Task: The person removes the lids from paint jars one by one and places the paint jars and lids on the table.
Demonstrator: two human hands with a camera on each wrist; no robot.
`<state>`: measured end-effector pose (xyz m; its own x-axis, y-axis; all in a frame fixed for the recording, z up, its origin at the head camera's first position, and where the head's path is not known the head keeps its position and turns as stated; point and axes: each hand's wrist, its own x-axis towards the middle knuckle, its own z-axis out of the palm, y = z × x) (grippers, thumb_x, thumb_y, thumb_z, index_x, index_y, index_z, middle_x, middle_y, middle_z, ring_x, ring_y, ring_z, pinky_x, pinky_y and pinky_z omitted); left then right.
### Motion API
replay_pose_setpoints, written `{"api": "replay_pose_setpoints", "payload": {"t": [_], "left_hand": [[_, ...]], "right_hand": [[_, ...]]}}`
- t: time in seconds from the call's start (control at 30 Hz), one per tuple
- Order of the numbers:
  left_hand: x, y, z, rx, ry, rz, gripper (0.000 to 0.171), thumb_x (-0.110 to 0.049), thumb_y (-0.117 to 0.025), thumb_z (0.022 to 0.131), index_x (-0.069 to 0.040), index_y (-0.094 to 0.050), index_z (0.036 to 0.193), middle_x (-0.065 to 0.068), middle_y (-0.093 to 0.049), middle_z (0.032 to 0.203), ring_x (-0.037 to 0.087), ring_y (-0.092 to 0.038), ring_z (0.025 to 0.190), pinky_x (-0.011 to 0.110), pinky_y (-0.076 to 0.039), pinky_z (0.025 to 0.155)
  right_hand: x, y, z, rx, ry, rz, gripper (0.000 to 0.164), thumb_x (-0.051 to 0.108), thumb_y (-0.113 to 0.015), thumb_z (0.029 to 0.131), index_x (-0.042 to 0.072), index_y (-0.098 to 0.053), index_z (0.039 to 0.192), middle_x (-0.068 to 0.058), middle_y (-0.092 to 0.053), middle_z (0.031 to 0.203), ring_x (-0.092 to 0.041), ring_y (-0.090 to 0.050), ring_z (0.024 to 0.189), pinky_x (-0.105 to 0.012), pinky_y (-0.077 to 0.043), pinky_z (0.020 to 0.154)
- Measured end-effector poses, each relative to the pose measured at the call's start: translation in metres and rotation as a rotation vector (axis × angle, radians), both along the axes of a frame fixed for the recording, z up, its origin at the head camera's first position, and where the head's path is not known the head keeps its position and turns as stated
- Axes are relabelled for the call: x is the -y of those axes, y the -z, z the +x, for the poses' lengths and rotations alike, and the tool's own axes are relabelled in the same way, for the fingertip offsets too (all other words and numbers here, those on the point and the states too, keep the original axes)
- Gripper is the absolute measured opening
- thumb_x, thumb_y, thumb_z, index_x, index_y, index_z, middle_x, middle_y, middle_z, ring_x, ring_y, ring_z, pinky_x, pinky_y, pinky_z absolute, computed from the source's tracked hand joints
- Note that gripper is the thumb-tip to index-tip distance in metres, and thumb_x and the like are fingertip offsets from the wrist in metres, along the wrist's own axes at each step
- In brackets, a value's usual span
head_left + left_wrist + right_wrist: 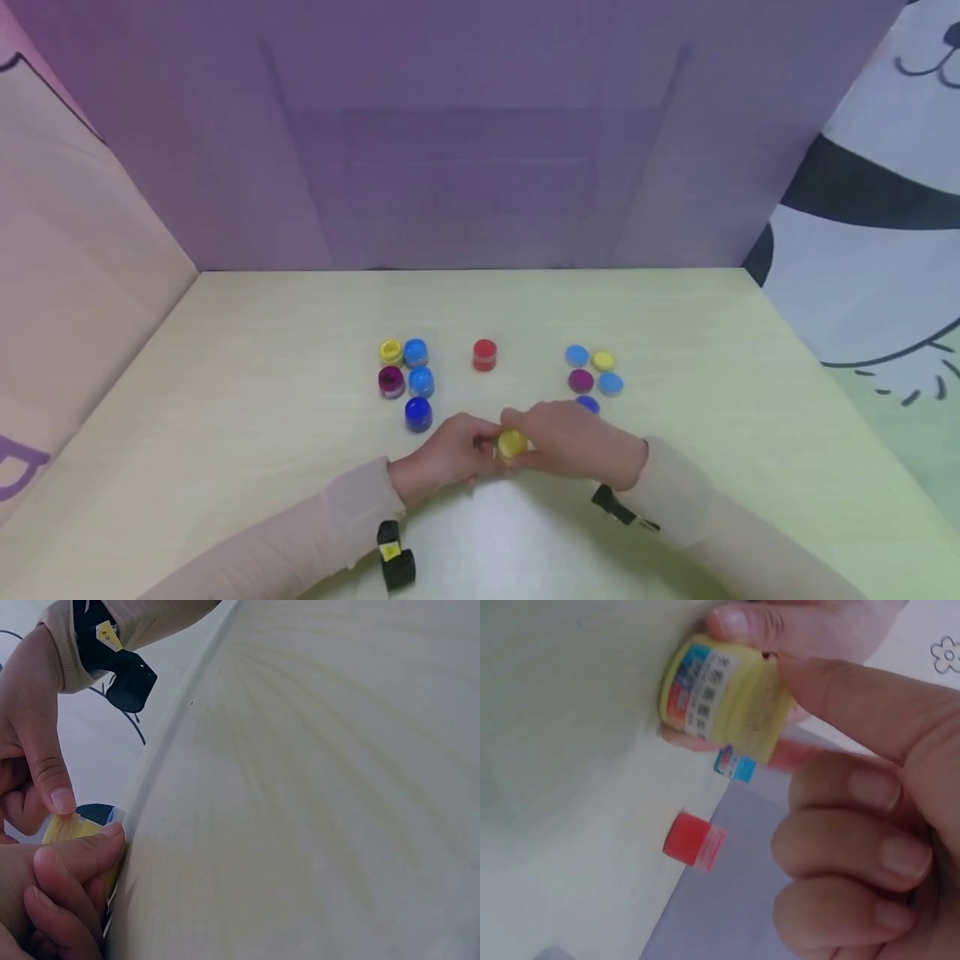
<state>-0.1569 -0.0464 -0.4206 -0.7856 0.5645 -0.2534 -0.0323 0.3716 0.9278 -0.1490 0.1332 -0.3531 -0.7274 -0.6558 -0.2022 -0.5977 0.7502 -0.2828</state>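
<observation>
A small yellow paint jar (512,444) is between my two hands above the near middle of the table. My left hand (450,454) holds its labelled body (705,690), as the right wrist view shows. The ridged yellow lid (759,712) is pinched between thumb and forefinger of my right hand (581,442), whose other fingers are curled in. In the left wrist view, fingers of both hands cover much of the yellow jar (64,827).
Left of centre stand several paint jars: yellow (391,352), light blue (416,352), purple (391,382) and dark blue (418,414). A red jar (484,355) stands alone at the middle. Loose lids (581,382) lie to the right, one partly behind my right hand. A purple wall (480,192) borders the table's back.
</observation>
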Motion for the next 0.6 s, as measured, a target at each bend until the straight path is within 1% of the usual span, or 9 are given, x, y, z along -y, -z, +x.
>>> {"api": "replay_pose_setpoints", "payload": {"t": [0.1,0.17,0.27,0.37,0.47,0.53,0.6], "left_hand": [[-0.0006,0.0000,0.0004,0.008,-0.004,0.000,0.024,-0.015,-0.076,0.078,-0.014,-0.071,0.101,-0.003,-0.049,0.059,0.009,-0.044,0.044,0.018,-0.036,0.047],[-0.0008,-0.0005,0.0010,0.015,-0.007,0.002,0.026,-0.015,-0.077,0.077,-0.015,-0.071,0.102,-0.003,-0.049,0.060,0.009,-0.044,0.044,0.018,-0.036,0.047],[-0.0005,-0.0012,0.0015,0.019,-0.013,0.002,0.028,-0.015,-0.077,0.077,-0.015,-0.071,0.104,-0.003,-0.050,0.061,0.009,-0.045,0.044,0.018,-0.036,0.047],[-0.0003,-0.0011,0.0012,0.025,-0.013,0.003,0.028,-0.015,-0.077,0.077,-0.015,-0.071,0.104,-0.003,-0.051,0.061,0.009,-0.045,0.045,0.018,-0.036,0.048],[-0.0006,-0.0008,0.0003,0.025,-0.012,0.004,0.026,-0.014,-0.076,0.077,-0.014,-0.071,0.102,-0.003,-0.051,0.061,0.009,-0.045,0.045,0.018,-0.036,0.048],[-0.0009,-0.0007,-0.0002,0.025,-0.012,0.006,0.025,-0.013,-0.076,0.077,-0.013,-0.071,0.101,-0.003,-0.050,0.060,0.009,-0.045,0.044,0.018,-0.036,0.048],[-0.0013,-0.0006,-0.0005,0.023,-0.015,0.004,0.026,-0.013,-0.076,0.077,-0.014,-0.071,0.103,-0.003,-0.049,0.059,0.009,-0.044,0.043,0.018,-0.035,0.047]], "right_hand": [[-0.0028,0.0000,-0.0011,0.017,-0.024,-0.020,0.016,0.024,-0.068,0.086,0.017,-0.055,0.093,0.009,-0.055,0.067,-0.005,-0.044,0.055,-0.016,-0.040,0.054],[-0.0039,0.0001,-0.0018,0.033,-0.024,-0.024,0.016,0.024,-0.068,0.086,0.017,-0.058,0.097,0.009,-0.056,0.068,-0.005,-0.045,0.055,-0.017,-0.040,0.055],[-0.0054,0.0000,-0.0027,0.039,-0.022,-0.015,0.023,0.024,-0.068,0.086,0.019,-0.062,0.109,0.008,-0.062,0.073,-0.005,-0.046,0.057,-0.017,-0.041,0.057],[-0.0074,0.0001,-0.0028,0.018,-0.027,-0.008,0.032,0.021,-0.069,0.085,0.023,-0.062,0.117,0.006,-0.065,0.076,-0.005,-0.046,0.057,-0.017,-0.041,0.057],[-0.0087,0.0003,-0.0014,-0.017,-0.039,-0.031,0.029,0.021,-0.069,0.085,0.021,-0.062,0.113,0.007,-0.063,0.073,-0.003,-0.044,0.054,-0.016,-0.040,0.054],[-0.0084,0.0009,0.0006,-0.050,-0.025,-0.049,0.026,0.025,-0.069,0.086,0.017,-0.061,0.109,0.008,-0.056,0.065,-0.003,-0.040,0.051,-0.015,-0.036,0.049],[-0.0068,0.0015,0.0031,-0.092,0.015,-0.051,0.027,0.033,-0.068,0.086,0.013,-0.057,0.101,0.008,-0.047,0.058,-0.004,-0.034,0.048,-0.015,-0.029,0.044]]}}
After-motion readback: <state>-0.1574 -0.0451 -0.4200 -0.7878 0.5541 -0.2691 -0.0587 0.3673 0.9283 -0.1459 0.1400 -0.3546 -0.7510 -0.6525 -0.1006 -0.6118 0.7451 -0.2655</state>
